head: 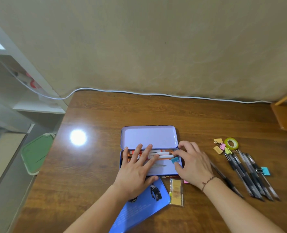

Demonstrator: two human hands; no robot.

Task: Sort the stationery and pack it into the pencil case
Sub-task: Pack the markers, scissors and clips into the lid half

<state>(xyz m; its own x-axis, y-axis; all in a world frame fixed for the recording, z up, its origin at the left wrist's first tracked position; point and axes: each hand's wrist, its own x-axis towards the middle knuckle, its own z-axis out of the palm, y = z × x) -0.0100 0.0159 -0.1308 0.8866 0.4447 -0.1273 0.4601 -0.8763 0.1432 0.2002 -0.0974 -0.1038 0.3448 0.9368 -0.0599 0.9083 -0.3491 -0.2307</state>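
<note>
One open pencil case, one blue clip inside, five pens beside

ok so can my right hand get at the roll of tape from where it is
Probably yes. The right hand is at the pencil case's right end, and the tape roll lies on the table further right, with only bare wood between them.

glossy wood-grain table with a bright light glare near its left edge, smooth painted-metal-looking pencil case with a satin lilac lid, shiny clear plastic packet, slick black plastic pens, matte tan wall
</note>
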